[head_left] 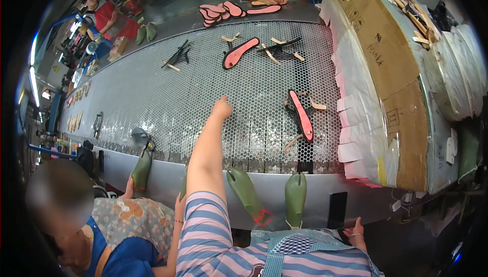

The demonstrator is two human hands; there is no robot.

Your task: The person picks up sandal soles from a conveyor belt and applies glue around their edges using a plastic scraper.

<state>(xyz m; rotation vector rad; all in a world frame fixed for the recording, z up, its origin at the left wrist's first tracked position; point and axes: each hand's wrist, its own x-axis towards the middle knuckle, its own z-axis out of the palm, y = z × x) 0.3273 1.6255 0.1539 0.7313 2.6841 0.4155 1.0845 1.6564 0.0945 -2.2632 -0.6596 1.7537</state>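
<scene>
My left hand point(222, 108) hovers over the grey, perforated table surface point(168, 94), arm stretched toward 12 o'clock, index finger pointing ahead, the others loosely bent and released. From it, a pink, black-edged insole-shaped sole point(241, 53) lies at 1 o'clock, a second pink sole with black straps point(301, 116) at 3. My right hand point(357, 232) hangs low at 4–5 o'clock; its grip I cannot tell.

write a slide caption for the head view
Left hand extended over a honeycomb mesh bed bearing pink insoles, with green shoe lasts along the near ledge.
</scene>
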